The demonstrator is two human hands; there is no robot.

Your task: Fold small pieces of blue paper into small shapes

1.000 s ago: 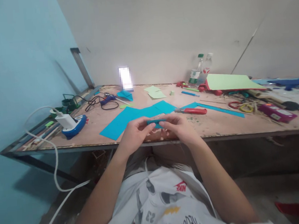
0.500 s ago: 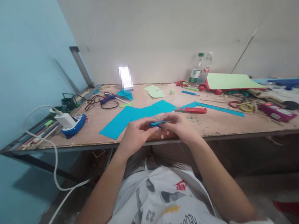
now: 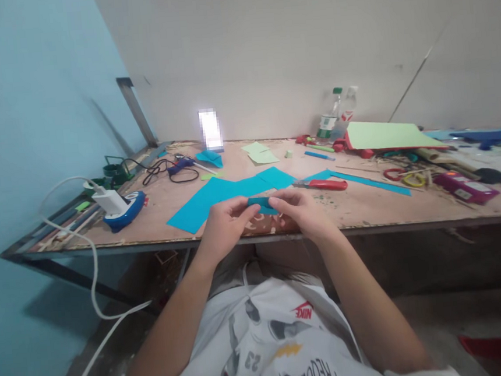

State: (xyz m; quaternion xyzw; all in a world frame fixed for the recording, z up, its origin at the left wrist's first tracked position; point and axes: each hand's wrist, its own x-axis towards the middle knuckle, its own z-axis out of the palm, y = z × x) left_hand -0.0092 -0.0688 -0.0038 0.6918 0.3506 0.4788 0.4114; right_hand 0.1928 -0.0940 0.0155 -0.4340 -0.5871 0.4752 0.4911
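A small folded piece of blue paper [image 3: 261, 204] is pinched between both hands just above the table's front edge. My left hand [image 3: 227, 222] grips its left end with thumb and fingers. At the right end, my right hand [image 3: 296, 210] presses the paper between thumb and fingers. Larger blue sheets [image 3: 203, 201] lie on the table just beyond the hands. A red-handled utility knife [image 3: 327, 185] rests right of them, its tip by the blue paper. From there a thin blue strip [image 3: 373, 184] runs to the right.
On the wooden table [image 3: 180, 188] are a blue power socket [image 3: 125, 213] with a white plug and cable, a lit phone [image 3: 211, 130], green paper pieces [image 3: 260, 153], a blue pen [image 3: 318, 156], bottles [image 3: 327, 124], a green sheet [image 3: 386, 135] and a purple box [image 3: 465, 187].
The small blue paper has turned so that its flat face shows more between the hands. Fingers of both hands have shifted slightly along it.
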